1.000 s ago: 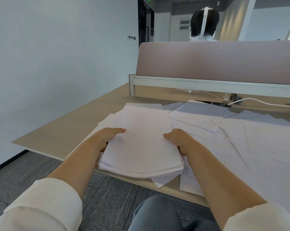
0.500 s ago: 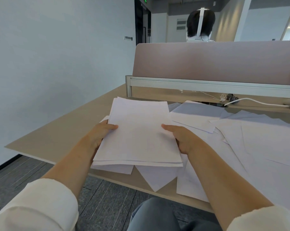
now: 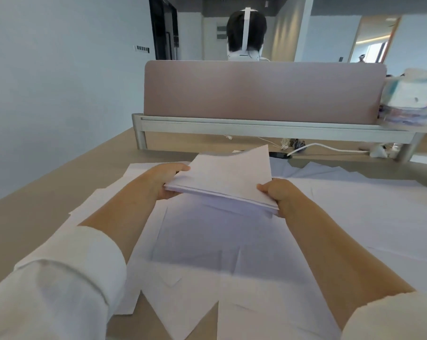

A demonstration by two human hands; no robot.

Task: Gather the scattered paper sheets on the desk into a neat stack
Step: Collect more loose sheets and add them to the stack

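White paper stack (image 3: 222,177), thin, tilted, near edges seemingly uneven.

Nothing legible is showing in this view.
The top sheet of the paper stack (image 3: 227,177) is facing the camera but is offering no print that can be made out. The wrapped packs (image 3: 408,99) on the shelf at the far right are showing coloured printing that is blurring into patches. The small wall plate (image 3: 141,48) beside the dark doorway is showing only a row of dark squares, too small to read.
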